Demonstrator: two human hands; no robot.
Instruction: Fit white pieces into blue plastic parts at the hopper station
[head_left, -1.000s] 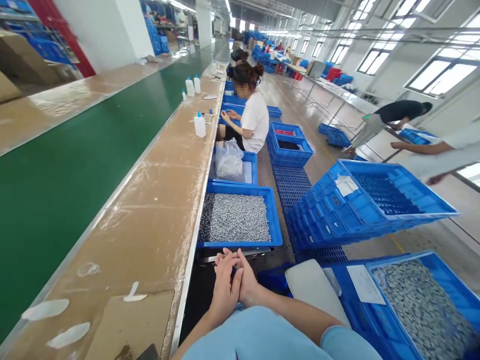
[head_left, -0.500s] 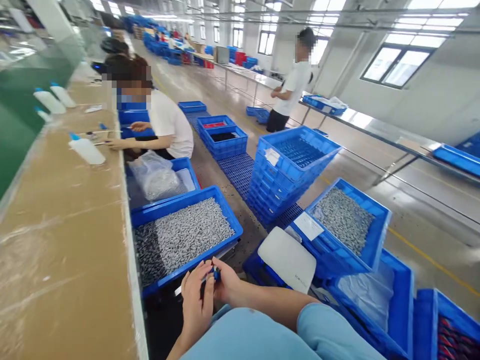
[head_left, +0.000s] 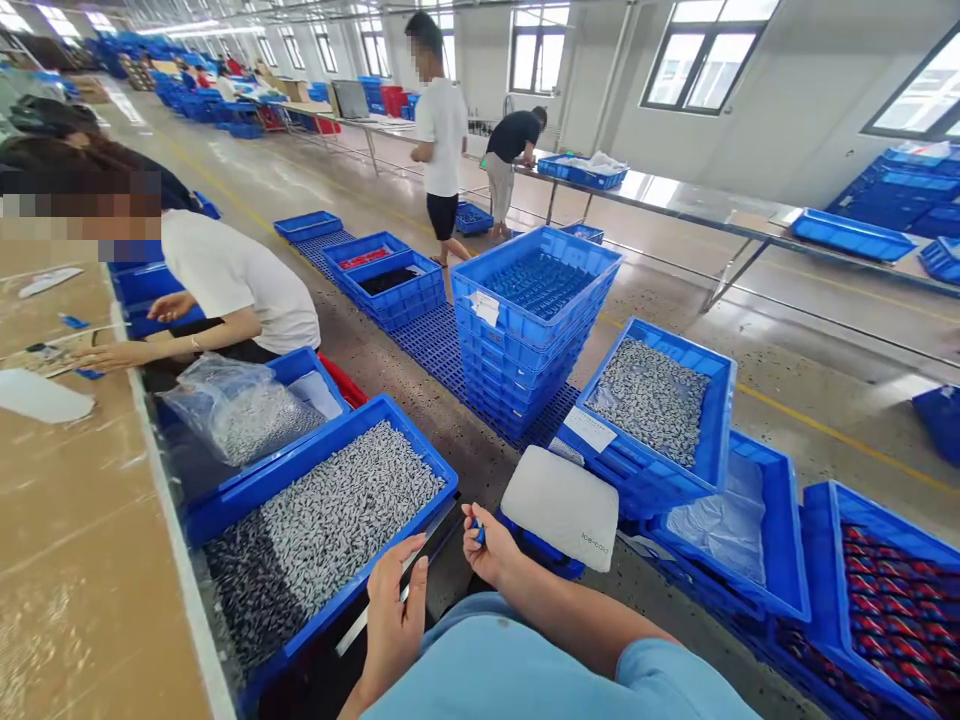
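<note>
1. Worker at the line: the right hand point(head_left: 491, 548) curls shut, thumb and fingers pinching a small blue piece point(head_left: 480, 532) (too small to make out its shape or long axis); the left hand point(head_left: 391, 622) stands apart from it, fingers curled upward, lying against a slender silver strip point(head_left: 356, 630); whether those fingers grip the strip cannot be told.
2. The strip, narrow, straight and bright, points from lower left to upper right on a diagonal; it lies just beside the near corner of a blue plastic tray point(head_left: 300, 452), in front of the worker's light-blue top point(head_left: 480, 660).
3. That tray brims with small grey-and-silver parts point(head_left: 322, 530); a white cushion point(head_left: 559, 505) marked "ice-cold" sits right of the right hand, near a tilted blue crate point(head_left: 622, 470) of like parts; a blue crate point(head_left: 825, 530) of red-and-blue items stands further right.
4. On the left runs a tan workbench point(head_left: 75, 560); a seated co-worker point(head_left: 232, 285) reaches across it, hands apart.
5. Beyond, stacked blue crates point(head_left: 517, 340) rest on a blue mesh pallet point(head_left: 427, 350); a standing person point(head_left: 442, 140) and a bending person point(head_left: 514, 140) occupy a long, window-lit factory hall.
</note>
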